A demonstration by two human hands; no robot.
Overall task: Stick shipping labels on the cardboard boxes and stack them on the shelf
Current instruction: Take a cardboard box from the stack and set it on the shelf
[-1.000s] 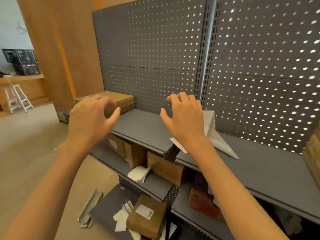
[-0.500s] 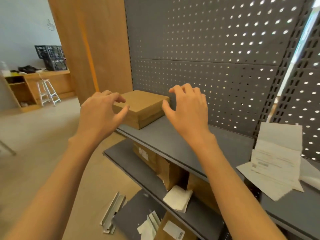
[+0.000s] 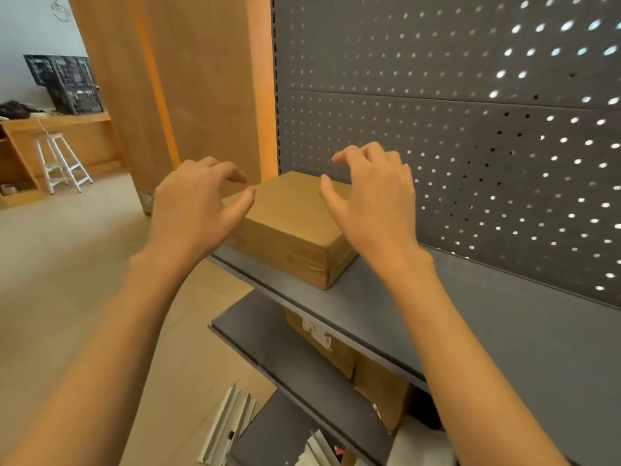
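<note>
While both hands (image 3: 196,210) (image 3: 373,200) hover spread and empty, they hide the cardboard box's (image 3: 289,230) side edges.

We count one cardboard box (image 3: 289,227) on the top shelf (image 3: 470,317), two hands, one white stool (image 3: 60,161).

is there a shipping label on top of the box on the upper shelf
No, the top face of the cardboard box on the upper shelf is plain brown between the left hand and right hand.
</note>
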